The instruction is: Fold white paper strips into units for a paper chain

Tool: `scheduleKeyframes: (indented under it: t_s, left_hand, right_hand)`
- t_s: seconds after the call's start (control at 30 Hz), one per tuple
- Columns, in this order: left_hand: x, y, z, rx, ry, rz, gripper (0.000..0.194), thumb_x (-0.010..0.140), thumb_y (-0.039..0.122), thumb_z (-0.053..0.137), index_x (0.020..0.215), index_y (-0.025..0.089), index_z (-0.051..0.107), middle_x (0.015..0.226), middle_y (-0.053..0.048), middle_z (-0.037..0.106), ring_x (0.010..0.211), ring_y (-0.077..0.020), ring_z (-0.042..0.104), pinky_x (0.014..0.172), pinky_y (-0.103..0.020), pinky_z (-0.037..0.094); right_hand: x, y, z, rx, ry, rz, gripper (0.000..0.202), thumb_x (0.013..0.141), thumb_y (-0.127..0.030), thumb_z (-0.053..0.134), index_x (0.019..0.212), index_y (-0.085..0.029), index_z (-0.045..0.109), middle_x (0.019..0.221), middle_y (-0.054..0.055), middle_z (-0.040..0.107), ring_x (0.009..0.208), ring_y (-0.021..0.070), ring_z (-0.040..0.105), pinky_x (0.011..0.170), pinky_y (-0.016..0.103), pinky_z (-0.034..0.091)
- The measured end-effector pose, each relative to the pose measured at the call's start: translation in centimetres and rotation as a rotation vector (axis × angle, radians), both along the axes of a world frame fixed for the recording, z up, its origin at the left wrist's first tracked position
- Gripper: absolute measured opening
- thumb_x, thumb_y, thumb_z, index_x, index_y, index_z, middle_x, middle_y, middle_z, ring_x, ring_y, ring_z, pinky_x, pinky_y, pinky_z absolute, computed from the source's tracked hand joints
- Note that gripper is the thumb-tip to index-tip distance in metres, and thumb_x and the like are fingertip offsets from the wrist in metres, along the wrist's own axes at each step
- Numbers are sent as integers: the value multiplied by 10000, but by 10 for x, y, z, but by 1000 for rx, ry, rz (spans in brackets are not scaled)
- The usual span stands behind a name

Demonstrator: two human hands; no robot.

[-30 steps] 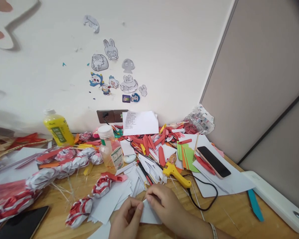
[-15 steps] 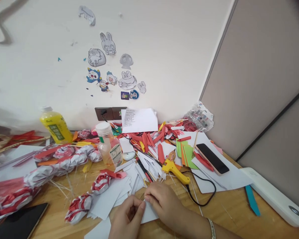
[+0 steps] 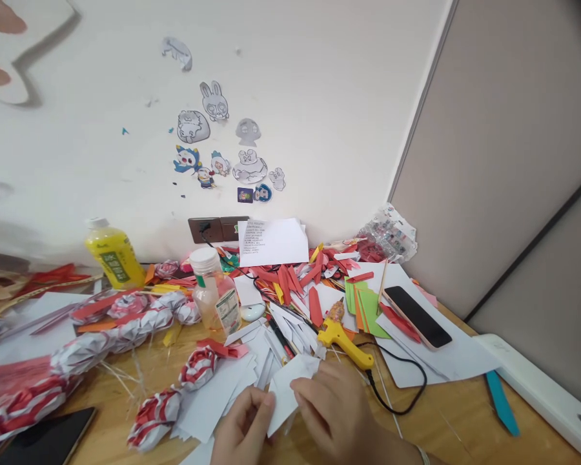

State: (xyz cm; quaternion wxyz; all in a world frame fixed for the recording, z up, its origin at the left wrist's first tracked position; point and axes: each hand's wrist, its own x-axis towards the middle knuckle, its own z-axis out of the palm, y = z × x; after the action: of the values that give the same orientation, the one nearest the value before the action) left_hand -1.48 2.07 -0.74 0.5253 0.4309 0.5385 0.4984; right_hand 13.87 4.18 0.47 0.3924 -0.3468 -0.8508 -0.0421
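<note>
A small piece of white paper point(image 3: 284, 392) is held between my two hands above the front of the wooden table. My left hand point(image 3: 244, 423) pinches its left edge between thumb and fingers. On the other side, my right hand point(image 3: 334, 407) grips the paper's right edge, with some fingertips hidden behind it. Beside my left hand lies a spread stack of white paper sheets point(image 3: 215, 394). Just beyond the hands are folded white paper strips point(image 3: 297, 326) and pens point(image 3: 281, 337). A yellow glue gun point(image 3: 346, 342) rests close to my right hand.
Red-and-white folded paper rolls point(image 3: 155, 416) lie left, near a dark tablet or phone point(image 3: 48, 436). A clear jar point(image 3: 213, 290) and a yellow drink bottle point(image 3: 116, 255) stand behind. On the right are a phone point(image 3: 419, 316), the glue gun's black cord point(image 3: 423, 394) and a long white device point(image 3: 542, 394).
The paper has come up from low between the hands and now shows its face. My right hand has turned and shifted slightly right. The camera view has tilted a little upward.
</note>
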Motion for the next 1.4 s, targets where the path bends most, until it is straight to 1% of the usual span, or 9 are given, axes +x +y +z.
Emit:
scheduleKeyframes:
  t_s: [0.13, 0.3, 0.47, 0.67, 0.83, 0.93, 1.07, 1.17, 1.4]
  left_hand:
    - [-1, 3, -2, -9, -113, 3, 315, 656, 482, 610, 562, 193, 528, 474, 73, 490, 488, -125, 458, 519, -218, 380]
    - [-3, 5, -9, 20, -107, -42, 328, 661, 492, 602, 567, 192, 508, 458, 67, 509, 477, -123, 453, 518, -224, 368]
    - [-1, 4, -12, 22, -71, -25, 340, 636, 482, 625, 530, 205, 458, 430, 85, 474, 464, -118, 438, 505, -219, 348]
    - [2, 1, -7, 12, -116, 11, 311, 678, 443, 589, 526, 206, 457, 439, 90, 445, 471, -116, 418, 512, -215, 341]
    - [2, -1, -3, 19, -56, 8, 302, 705, 421, 568, 523, 206, 459, 442, 82, 459, 493, -120, 425, 533, -213, 340]
    - [3, 0, -5, 33, -46, -31, 312, 707, 445, 560, 537, 205, 458, 442, 81, 462, 479, -115, 421, 508, -208, 335]
    - [3, -1, -9, 34, -40, -71, 302, 716, 445, 554, 567, 197, 470, 460, 70, 492, 461, -111, 434, 496, -211, 342]
    - [5, -1, -10, 42, -27, -88, 289, 722, 424, 557, 568, 193, 477, 464, 66, 488, 465, -115, 443, 497, -217, 352]
    - [11, -5, -8, 77, 10, -124, 218, 713, 400, 571, 678, 186, 547, 538, 54, 483, 511, -127, 431, 484, -221, 363]
  right_hand:
    - [-6, 2, -5, -71, -86, 148, 231, 809, -132, 364, 931, -154, 559, 580, 36, 570, 512, 167, 463, 484, 284, 301]
    - [-11, 4, -3, -66, -21, 234, 274, 805, -96, 334, 985, -149, 534, 790, 84, 623, 682, 190, 513, 596, 297, 381]
    - [-9, 8, -5, -212, 17, 264, 186, 873, -225, 372, 915, -176, 547, 803, 48, 600, 722, 174, 493, 650, 288, 383]
    - [-6, 12, -10, -256, -17, 344, 249, 894, -356, 373, 860, -183, 549, 768, 36, 568, 727, 162, 479, 666, 272, 363]
    - [-7, 12, -7, -392, 112, 303, 242, 854, -375, 451, 786, -176, 570, 708, 28, 577, 706, 166, 492, 640, 269, 355]
    - [-8, 11, -6, -635, 266, 248, 125, 787, -297, 560, 828, -181, 577, 751, 11, 578, 703, 152, 514, 654, 256, 373]
    - [-10, 10, -7, -926, 458, 208, 139, 728, -197, 586, 863, -178, 563, 662, -30, 497, 610, 121, 473, 553, 208, 367]
    - [-12, 10, -7, -976, 501, 196, 118, 711, -156, 574, 827, -172, 561, 620, -45, 445, 581, 111, 436, 526, 198, 343]
    - [-14, 9, -6, -914, 490, 163, 122, 690, -103, 570, 790, -174, 574, 651, -40, 482, 594, 105, 445, 551, 199, 344]
